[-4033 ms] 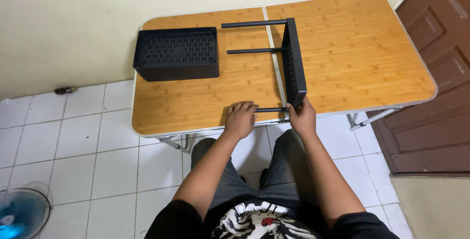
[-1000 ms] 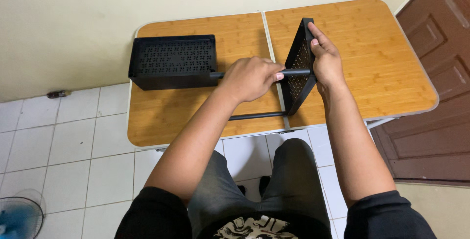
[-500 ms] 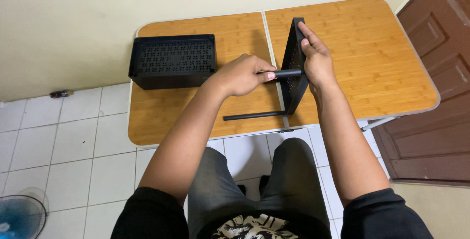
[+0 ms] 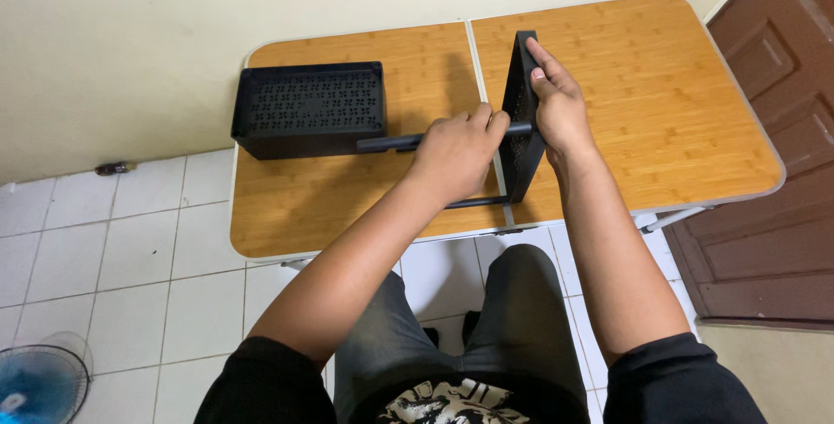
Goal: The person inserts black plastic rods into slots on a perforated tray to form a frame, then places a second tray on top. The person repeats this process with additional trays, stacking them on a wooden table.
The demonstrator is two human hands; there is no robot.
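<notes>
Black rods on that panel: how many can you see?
2. One rod in the left hand; another lower, near the table edge. Hands may hide others.

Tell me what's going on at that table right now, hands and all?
Left hand gripping a black metal rod. Right hand steadying the black perforated panel, standing on edge on the wooden folding table. Black perforated box alongside, apart from both hands.
</notes>
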